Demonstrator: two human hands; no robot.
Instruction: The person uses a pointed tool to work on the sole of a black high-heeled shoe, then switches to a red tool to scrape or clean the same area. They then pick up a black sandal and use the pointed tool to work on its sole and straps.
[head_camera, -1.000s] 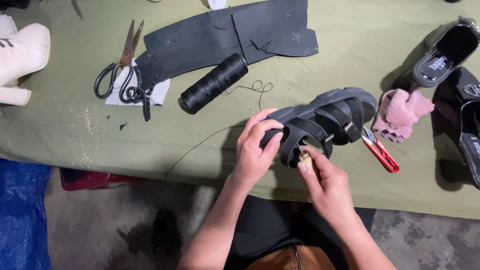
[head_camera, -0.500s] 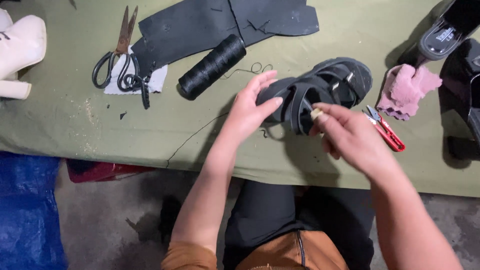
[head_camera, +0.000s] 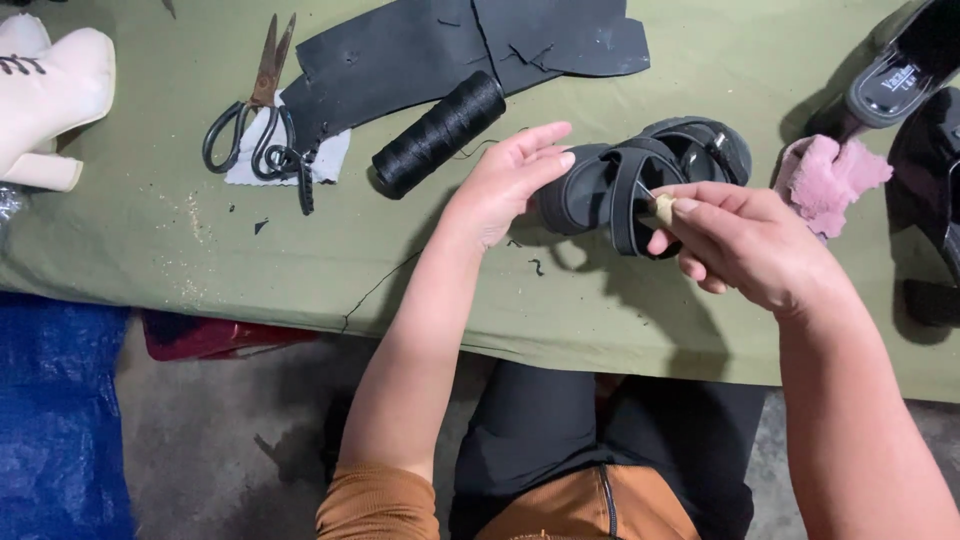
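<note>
Head view, looking down on the worktop (head_camera: 300, 270). A black strapped sandal (head_camera: 640, 185) is steadied at its near end by the left hand (head_camera: 505, 185), whose fingers are extended and only lightly laid against the sole edge, not closed around it. The right hand (head_camera: 745, 245) is clenched on a small pale tool handle (head_camera: 663, 207), pinched between thumb and fingertips directly against the middle strap; a thin needle or awl tip appears to project from it, though this is too fine to confirm.

Compared with half a second earlier, the left grip is seen opened out from a cupping hold to a flat, fingertip contact, and the right hand is drawn slightly back toward the body with the tool held at the strap. The sandal is judged to stay in much the same place, between the two hands. This is read as a stitch being drawn through the strap.

Beyond the left grip a spool of black thread (head_camera: 440, 132) is laid, with scissors (head_camera: 250, 125) and black sheet material (head_camera: 450, 45) farther off. Just beyond the right grip a pink cloth (head_camera: 830, 175) is seen.
</note>
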